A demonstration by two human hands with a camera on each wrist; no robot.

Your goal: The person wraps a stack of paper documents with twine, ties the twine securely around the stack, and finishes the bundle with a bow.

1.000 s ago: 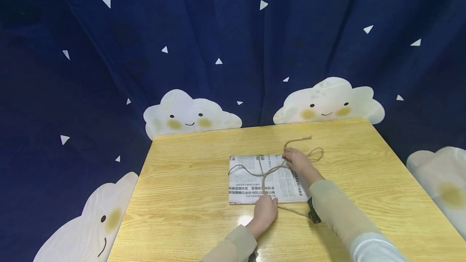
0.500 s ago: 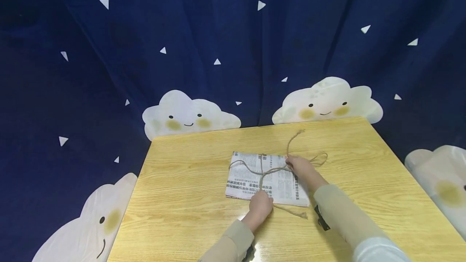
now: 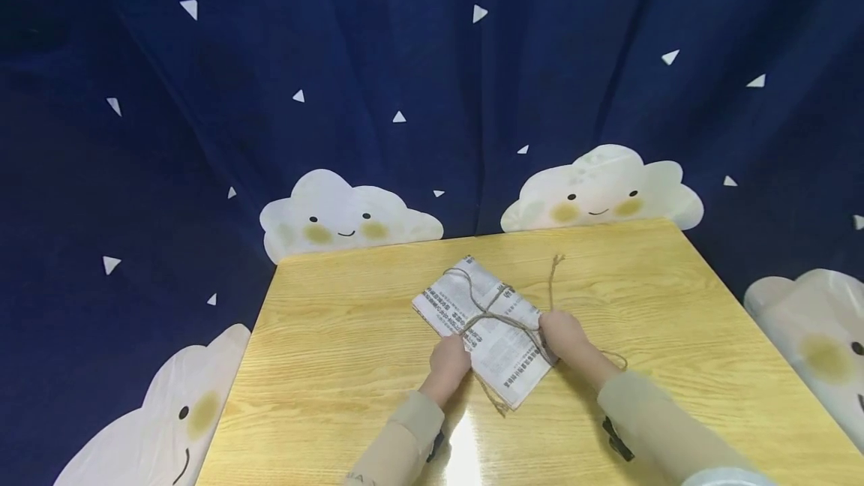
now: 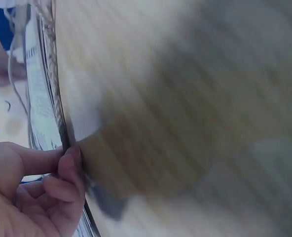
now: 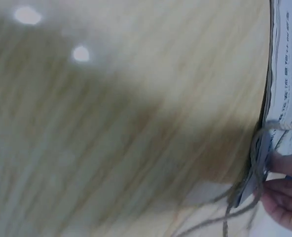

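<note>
A flat stack of folded newspapers (image 3: 505,357) lies askew on the table, with brown twine (image 3: 491,314) crossing near its middle. My left hand (image 3: 450,361) grips the near left edge. In the left wrist view, thumb and fingertips of this hand (image 4: 42,192) pinch the edge where the twine (image 4: 55,84) meets it. At the opposite edge, my right hand (image 3: 562,332) holds the stack. From the right wrist, that hand (image 5: 286,190) has its thumb over the newspapers (image 5: 286,64) and fingers below, beside a twine loop (image 5: 258,158). Some twine is hidden by the hands.
The wooden table (image 3: 337,351) extends around the stack on all sides. Loose twine ends trail past the stack's corners. A dark blue curtain (image 3: 371,43) with clouds and white triangles hangs behind and beside the table.
The newspaper stack has turned clockwise on the table, its twine turning with it. My left hand has shifted left and slightly up; my right hand has moved right and down, gripping the edge.
</note>
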